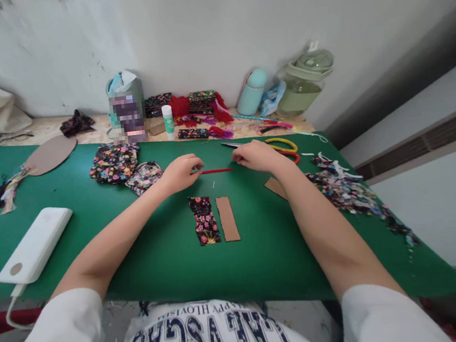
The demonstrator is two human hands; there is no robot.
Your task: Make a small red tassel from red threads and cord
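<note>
The left hand (182, 173) and right hand (253, 157) are curling their fingers partly closed at opposite ends of a red stick (218, 170); whether either is gripping it, I cannot tell. It is lying beyond a floral fabric strip (205, 220) and a cardboard strip (228, 219), which are resting on the green surface (158, 245).

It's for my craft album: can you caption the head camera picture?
Between left hand and right hand, a slim red piece; nearer, black floral fabric strip and brown cardboard strip.
</note>
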